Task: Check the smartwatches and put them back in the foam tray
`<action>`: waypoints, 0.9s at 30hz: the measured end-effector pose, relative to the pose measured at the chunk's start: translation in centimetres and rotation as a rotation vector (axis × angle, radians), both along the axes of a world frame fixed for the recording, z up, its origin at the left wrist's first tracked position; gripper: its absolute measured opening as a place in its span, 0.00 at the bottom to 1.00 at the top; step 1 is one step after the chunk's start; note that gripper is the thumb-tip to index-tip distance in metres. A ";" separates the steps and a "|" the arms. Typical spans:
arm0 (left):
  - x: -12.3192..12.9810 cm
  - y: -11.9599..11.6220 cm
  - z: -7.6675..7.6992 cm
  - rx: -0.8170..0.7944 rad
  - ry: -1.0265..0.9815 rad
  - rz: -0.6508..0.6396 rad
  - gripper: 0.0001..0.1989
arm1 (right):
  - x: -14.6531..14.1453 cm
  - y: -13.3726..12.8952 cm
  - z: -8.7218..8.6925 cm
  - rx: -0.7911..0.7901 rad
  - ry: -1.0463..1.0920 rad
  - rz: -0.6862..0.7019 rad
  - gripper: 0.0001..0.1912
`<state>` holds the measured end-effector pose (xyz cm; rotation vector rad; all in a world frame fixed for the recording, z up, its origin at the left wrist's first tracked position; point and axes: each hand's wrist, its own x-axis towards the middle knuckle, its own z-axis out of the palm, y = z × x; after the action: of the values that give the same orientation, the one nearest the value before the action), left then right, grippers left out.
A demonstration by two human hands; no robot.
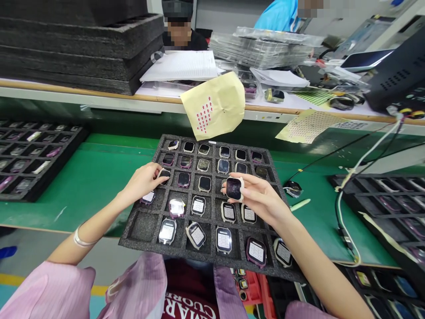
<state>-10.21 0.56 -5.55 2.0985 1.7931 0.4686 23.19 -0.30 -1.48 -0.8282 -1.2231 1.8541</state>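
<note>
A black foam tray [142, 228] with rows of square pockets lies in front of me. Smartwatch bodies without straps sit in most pockets, and several in the nearer rows show lit white screens. In my right hand [260, 195] is a smartwatch [234, 188] with a pale frame and dark screen, held above the tray between thumb and fingers. At the tray's left side, my left hand [148, 179] pinches a dark-screened smartwatch [164, 176] at its pocket; whether it is lifted I cannot tell. The front-left pocket holds no watch.
More foam trays of watches lie at left [20, 155] and right [392, 199]. A green pen [300, 204] and a small cabled device [294, 189] are on the green bench [99, 168]. Yellow sticker sheets [215, 106] hang from the shelf. Two people are beyond it.
</note>
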 end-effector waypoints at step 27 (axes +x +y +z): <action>8.5 -3.5 2.0 -0.222 -0.894 -0.220 0.22 | -2.0 -1.2 0.6 -0.044 0.003 0.003 0.19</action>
<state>-1.68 -2.99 -3.57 1.5230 1.0259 0.9091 21.21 -1.48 -0.87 -0.8481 -1.1860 1.8899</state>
